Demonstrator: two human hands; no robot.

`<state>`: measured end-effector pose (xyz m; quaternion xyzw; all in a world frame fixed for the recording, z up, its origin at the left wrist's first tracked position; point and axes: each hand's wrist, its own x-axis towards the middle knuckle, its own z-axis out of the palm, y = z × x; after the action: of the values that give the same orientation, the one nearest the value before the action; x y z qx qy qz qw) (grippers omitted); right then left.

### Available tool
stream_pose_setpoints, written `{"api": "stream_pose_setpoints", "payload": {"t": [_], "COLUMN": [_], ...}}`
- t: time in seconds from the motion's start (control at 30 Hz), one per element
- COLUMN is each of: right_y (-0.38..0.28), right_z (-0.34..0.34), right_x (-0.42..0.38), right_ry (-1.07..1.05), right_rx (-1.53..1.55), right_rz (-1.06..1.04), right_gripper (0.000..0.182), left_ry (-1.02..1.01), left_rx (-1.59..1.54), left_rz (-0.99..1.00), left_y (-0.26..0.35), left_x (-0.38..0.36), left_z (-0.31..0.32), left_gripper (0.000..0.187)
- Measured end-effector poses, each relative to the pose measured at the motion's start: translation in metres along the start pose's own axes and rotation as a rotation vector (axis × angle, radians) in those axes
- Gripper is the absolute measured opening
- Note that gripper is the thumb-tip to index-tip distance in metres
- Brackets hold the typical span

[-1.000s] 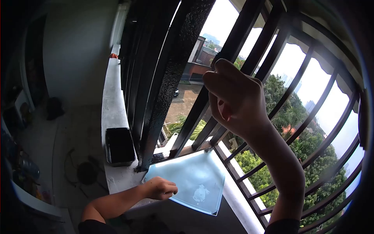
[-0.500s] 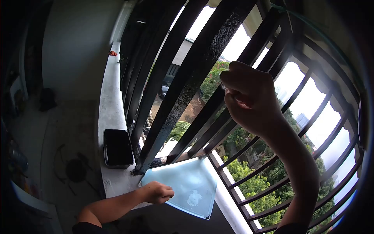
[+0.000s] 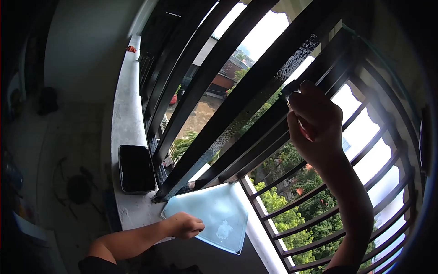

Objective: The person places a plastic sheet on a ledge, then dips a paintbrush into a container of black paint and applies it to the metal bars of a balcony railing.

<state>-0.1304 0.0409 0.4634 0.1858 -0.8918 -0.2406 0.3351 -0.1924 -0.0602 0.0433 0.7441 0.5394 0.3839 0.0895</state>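
My right hand (image 3: 317, 114) is raised at the upper right, its fingers wrapped round a paintbrush (image 3: 288, 90). The dark brush head lies against a black bar, and a bit of red shows in the palm. A nearby black bar (image 3: 219, 144) has a glossy, wet-looking, bumpy face. Low in the view, my left hand (image 3: 186, 225) is closed in a fist over a light blue translucent sheet or lid (image 3: 205, 205); I cannot tell what, if anything, is inside it. A black rectangular tub (image 3: 137, 170), dark inside, stands on the white ledge (image 3: 127, 114).
Several black bars rise from the ledge, and a horizontal-barred grille (image 3: 315, 212) closes the right side. Trees (image 3: 315, 201) show beyond it. A small orange-red object (image 3: 131, 49) lies at the ledge's far end. At left is a dim floor with a round dark item (image 3: 80, 188).
My right hand with the paintbrush has moved right and slightly down in view. The camera has shifted a little, while my left hand keeps its place over the blue sheet.
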Motion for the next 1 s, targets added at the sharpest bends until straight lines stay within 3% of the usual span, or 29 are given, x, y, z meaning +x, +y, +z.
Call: {"api": "stream_pose_setpoints", "payload": {"t": [0.1,0.23,0.27,0.3,0.33,0.4,0.43,0.47,0.53,0.67,0.7,0.73,0.8,0.87,0.93,1.0], "right_y": [-0.012,0.004,0.017,0.027,0.031,0.026,0.016,0.019,0.034,0.051,0.051,0.051,0.050,0.054,0.060,0.053], "right_z": [0.013,-0.012,-0.019,-0.008,-0.009,-0.021,-0.033,-0.035,-0.040,-0.038,-0.028,-0.036,-0.036,-0.063,-0.062,-0.046], "right_x": [-0.011,0.005,0.006,0.009,0.007,0.008,0.016,0.016,0.023,0.030,0.020,0.020,0.011,0.029,0.029,0.018], "right_ry": [-0.299,-0.216,-0.057,0.250,0.296,-0.023,-0.305,-0.310,-0.098,0.014,-0.031,-0.287,-0.070,-0.095,-0.072,-0.082], "right_rx": [0.269,0.093,-0.008,0.216,0.298,0.192,-0.007,-0.011,0.228,0.113,0.292,0.134,0.281,0.245,0.153,0.018], "right_rz": [-0.004,0.099,0.084,0.048,0.235,0.172,0.114,0.116,0.262,0.173,0.062,0.028,0.178,0.297,0.175,-0.079], "right_gripper": [0.027,0.032,0.038,0.038,0.035,0.031,0.026,0.026,0.024,0.024,0.024,0.025,0.018,0.018,0.025,0.024], "left_ry": [0.017,0.013,0.028,0.041,0.036,0.036,0.038,0.038,0.038,0.050,0.053,0.060,0.069,0.070,0.057,0.046], "left_rx": [-0.010,0.004,0.006,0.005,-0.005,0.015,0.023,0.018,0.028,0.032,0.032,0.031,0.032,0.037,0.021,0.034], "left_rz": [0.009,0.011,0.015,0.018,0.025,0.009,0.011,0.016,0.011,0.021,0.016,0.010,0.011,0.018,0.013,0.016], "left_y": [0.000,0.004,0.005,0.005,0.003,0.001,0.001,0.002,0.006,0.005,0.005,0.005,0.005,0.005,0.006,0.004], "left_x": [0.000,0.000,0.000,0.000,0.000,0.000,0.000,0.000,0.001,0.001,0.001,0.001,0.001,0.001,0.000,-0.001], "left_z": [0.002,-0.003,-0.003,-0.002,-0.001,0.001,0.001,-0.001,-0.005,-0.005,-0.006,-0.006,-0.007,-0.008,-0.006,-0.005], "left_gripper": [0.005,0.004,0.003,0.003,0.003,0.003,0.002,0.002,0.001,0.001,0.001,0.000,0.000,0.001,0.001,0.002]}}
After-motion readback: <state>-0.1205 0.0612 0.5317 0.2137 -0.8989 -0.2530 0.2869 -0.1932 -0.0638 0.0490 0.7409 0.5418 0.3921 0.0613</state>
